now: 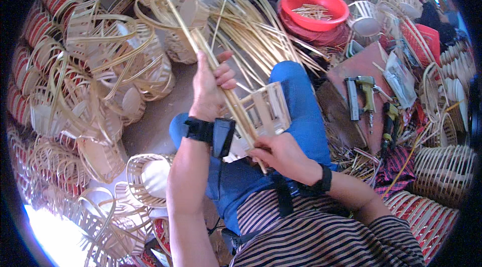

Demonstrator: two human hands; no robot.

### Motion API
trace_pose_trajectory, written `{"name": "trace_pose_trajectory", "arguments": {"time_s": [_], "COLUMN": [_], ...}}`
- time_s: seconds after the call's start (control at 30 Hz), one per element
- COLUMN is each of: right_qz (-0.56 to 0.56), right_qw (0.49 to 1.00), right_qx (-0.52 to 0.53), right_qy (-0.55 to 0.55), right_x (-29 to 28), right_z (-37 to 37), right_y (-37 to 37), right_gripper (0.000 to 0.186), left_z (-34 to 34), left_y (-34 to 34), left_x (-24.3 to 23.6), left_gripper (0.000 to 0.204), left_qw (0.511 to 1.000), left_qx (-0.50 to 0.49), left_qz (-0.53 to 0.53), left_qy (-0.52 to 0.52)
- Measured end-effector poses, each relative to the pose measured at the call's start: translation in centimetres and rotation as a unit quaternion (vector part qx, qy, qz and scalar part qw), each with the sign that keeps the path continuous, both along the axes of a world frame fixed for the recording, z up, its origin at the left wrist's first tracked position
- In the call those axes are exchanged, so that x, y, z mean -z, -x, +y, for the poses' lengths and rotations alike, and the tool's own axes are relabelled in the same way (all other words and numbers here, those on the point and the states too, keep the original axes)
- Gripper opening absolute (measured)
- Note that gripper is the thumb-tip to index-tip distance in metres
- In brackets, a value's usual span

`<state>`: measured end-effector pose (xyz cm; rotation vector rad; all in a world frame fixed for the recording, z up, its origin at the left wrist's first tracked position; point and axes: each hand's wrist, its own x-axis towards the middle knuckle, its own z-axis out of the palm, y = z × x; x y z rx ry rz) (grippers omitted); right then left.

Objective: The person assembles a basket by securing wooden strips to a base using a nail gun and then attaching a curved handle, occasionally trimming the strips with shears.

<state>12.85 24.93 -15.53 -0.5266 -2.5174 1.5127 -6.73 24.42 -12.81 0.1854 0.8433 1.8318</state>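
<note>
At your far left, finished woven baskets (95, 76) with looped strip handles lie stacked in a pale, ribbed heap. Your left hand (210, 89) is clenched around the bundle of bamboo strips (221, 79), gripping it about midway; the strips are flat, thin and straw-coloured, and their long axis runs diagonally, from upper left above the heap down to lower right over your lap. Your right hand (281, 155) pinches the bundle's lower end just beside the small slatted basket frame (266, 109), a boxy piece of pale slats resting on your blue-trousered knee. Behind it, loose strips (256, 31) fan across the floor. Further right sit a round red plastic basin (314, 8) of short sticks and a green nail gun (369, 91) on a brown board (366, 58).
</note>
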Motion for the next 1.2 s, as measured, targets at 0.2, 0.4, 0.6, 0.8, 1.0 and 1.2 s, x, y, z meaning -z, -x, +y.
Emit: {"name": "trace_pose_trajectory", "arguments": {"time_s": [0.2,0.4,0.6,0.8,1.0,1.2], "right_qz": [-0.019,0.041,0.044,0.059,0.090,0.057], "right_qw": [0.997,0.996,0.995,0.997,0.995,0.996], "right_qx": [-0.001,-0.004,0.000,-0.006,0.021,0.005], "right_qy": [0.079,0.079,0.090,0.044,0.038,0.068], "right_x": [0.1,2.1,1.4,0.6,0.5,1.3], "right_z": [2.0,0.3,-0.1,0.0,-0.2,0.4], "right_y": [2.5,2.9,3.8,3.4,3.4,4.1], "right_gripper": [0.020,0.021,0.022,0.023,0.023,0.024], "left_z": [0.6,-1.2,-3.7,-6.7,-6.5,-5.3], "left_y": [2.5,3.4,-0.1,-3.9,-3.8,-3.9], "left_x": [1.1,2.3,1.7,-1.4,-1.0,-1.2], "left_gripper": [0.044,0.025,0.058,0.076,0.067,0.062], "left_qw": [0.996,0.954,0.685,0.529,0.538,0.552], "left_qx": [-0.004,-0.038,-0.161,0.112,0.103,0.092], "left_qz": [0.085,0.258,0.684,0.797,0.785,0.765], "left_qy": [0.024,0.144,0.189,0.269,0.291,0.318]}}
